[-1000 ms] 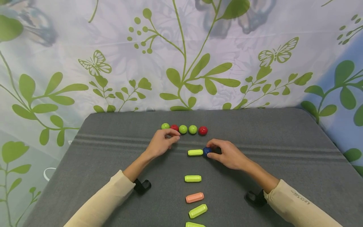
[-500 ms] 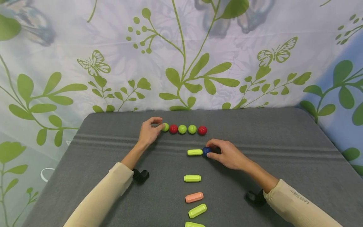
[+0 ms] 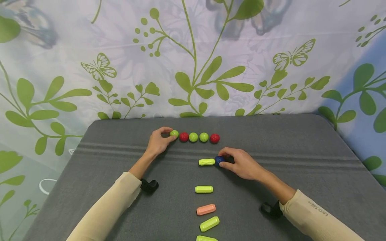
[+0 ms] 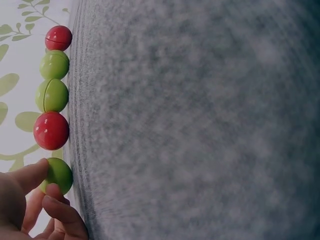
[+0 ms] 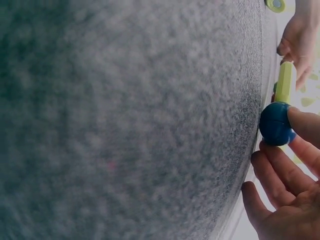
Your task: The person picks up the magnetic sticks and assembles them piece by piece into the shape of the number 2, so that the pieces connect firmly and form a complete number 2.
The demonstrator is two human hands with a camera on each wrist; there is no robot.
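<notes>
At the left end of a row of balls, my left hand [image 3: 158,141] pinches a lime green ball [image 4: 60,175] between thumb and fingers. Beside it in the row lie a red ball [image 3: 183,137], two lime balls [image 3: 193,137] and another red ball [image 3: 214,138]. Nearer to me, my right hand [image 3: 242,164] holds a dark blue ball [image 5: 275,123] between thumb and fingers. The ball sits right at the end of a ribbed lime stick [image 3: 206,162], which lies sideways on the table.
Toward me on the grey cloth-covered table [image 3: 135,214] lie a lime stick [image 3: 204,189], an orange stick [image 3: 206,210] and more lime sticks [image 3: 209,224]. A leaf-patterned curtain [image 3: 126,60] hangs behind the table's far edge.
My left hand has moved left and away from me to the end of the row, and now grips the lime ball there. My right hand stays on the blue ball.
</notes>
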